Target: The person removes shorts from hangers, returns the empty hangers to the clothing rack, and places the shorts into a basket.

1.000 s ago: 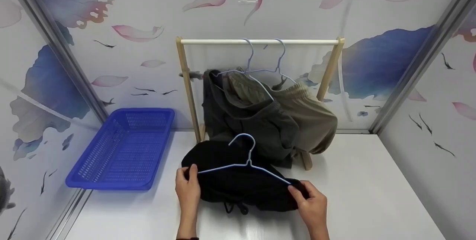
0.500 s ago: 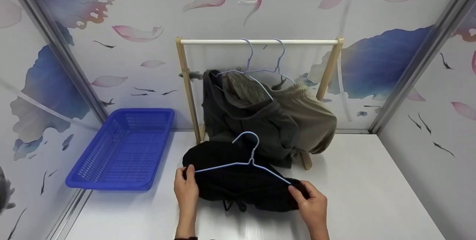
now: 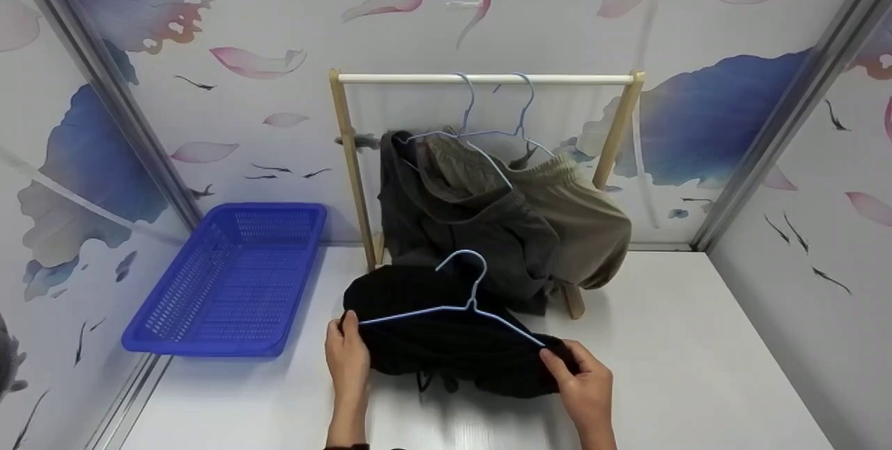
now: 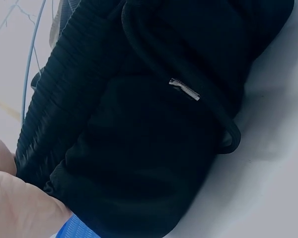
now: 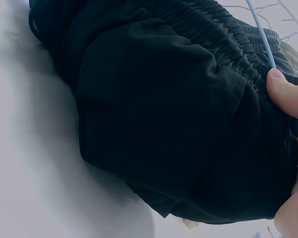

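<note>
Your left hand (image 3: pixel 348 359), right hand (image 3: pixel 587 382): both grips pinching black garment (image 3: pixel 446 349) at opposite ends of hanger (image 3: pixel 472 306), in front of rack (image 3: pixel 404 79). Blue basket (image 3: pixel 209 347) left of rack.

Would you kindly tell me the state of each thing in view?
Left hand, gripping black garment
Right hand, gripping black garment
Black garment, held, bunched
Nearest hanger, off the rack
Rear hangers, hooked on rack
Grey garment, hanging
Beige garment, hanging
Blue basket, upright, uncovered
Rack, standing upright

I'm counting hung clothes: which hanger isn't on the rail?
The front hanger, held with the black garment; the other two hook over the white rail.
</note>
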The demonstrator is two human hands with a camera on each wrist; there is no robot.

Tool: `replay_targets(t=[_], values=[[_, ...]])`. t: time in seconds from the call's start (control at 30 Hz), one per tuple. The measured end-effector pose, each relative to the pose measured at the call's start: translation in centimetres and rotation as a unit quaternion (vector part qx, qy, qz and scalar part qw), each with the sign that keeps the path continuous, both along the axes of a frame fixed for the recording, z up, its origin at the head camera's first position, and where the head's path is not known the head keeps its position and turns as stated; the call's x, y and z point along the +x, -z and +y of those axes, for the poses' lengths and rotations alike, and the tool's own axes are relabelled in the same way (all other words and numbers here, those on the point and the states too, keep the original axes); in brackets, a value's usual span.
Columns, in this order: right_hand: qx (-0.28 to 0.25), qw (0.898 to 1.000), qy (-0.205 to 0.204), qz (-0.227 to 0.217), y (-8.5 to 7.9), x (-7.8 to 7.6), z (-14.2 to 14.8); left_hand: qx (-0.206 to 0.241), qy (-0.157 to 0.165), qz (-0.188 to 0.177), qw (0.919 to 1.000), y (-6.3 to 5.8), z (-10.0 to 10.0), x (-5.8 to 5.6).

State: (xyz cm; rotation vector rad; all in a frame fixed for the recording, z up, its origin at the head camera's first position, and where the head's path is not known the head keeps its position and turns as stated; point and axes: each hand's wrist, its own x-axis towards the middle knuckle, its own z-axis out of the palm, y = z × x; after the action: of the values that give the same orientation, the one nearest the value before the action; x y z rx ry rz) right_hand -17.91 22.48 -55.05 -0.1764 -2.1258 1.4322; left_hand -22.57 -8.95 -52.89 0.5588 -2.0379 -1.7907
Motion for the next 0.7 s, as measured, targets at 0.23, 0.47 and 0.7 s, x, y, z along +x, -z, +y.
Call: replay_targets(t=[0.23,0.47,0.7], values=[[-0.021,1.000,-0.005,-0.008,-0.26,0.15,-0.05,0.042,0.000,0.006,0.9991,0.05,-0.05,0.06],[-0.028,1.000,-0.002,-0.014,-0.14,0.11,-0.06,0.138,0.004,0.025,0.9901,-0.09,-0.15,-0.02],[-0.031,0.999,0.000,-0.016,-0.19,0.22,-0.23,0.270,0.004,0.050,0.9614,-0.30,-0.15,-0.30]])
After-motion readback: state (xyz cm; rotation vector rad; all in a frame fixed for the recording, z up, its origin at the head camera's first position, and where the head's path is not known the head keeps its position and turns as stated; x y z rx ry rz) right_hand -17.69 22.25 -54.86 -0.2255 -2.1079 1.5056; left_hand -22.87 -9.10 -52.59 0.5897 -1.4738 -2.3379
